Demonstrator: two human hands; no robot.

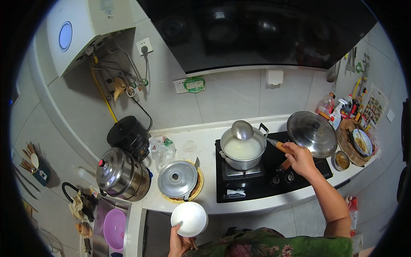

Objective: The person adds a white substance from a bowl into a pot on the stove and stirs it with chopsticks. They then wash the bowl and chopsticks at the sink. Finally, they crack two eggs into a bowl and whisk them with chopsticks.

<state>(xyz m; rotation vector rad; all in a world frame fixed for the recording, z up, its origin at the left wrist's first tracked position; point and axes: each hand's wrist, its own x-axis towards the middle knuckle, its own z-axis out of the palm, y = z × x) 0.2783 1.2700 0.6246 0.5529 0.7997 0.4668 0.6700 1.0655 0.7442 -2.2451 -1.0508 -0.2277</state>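
My left hand [178,243] holds a white bowl [189,218] in front of the counter edge, thumb over its rim. Brown sticks, perhaps chopsticks, poke out below the bowl near that hand. With my right hand [301,161] I grip the wooden handle of a metal ladle [242,130]. The ladle's head is over the far side of an aluminium pot [243,163], above pale, whitish liquid [243,148]. That pot stands on the left burner of a black gas hob [229,184]. A round metal lid [305,136] with a black knob lies at the hob's right side.
Left of the hob, a lidded pan [177,180] sits in a wicker basket [200,188], a knife beside it. Farther left are a steel pot [123,176], a black rice cooker [128,133] and a sink with a purple basin [115,229]. A small bowl [341,160] and round chopping board [345,128] stand right.
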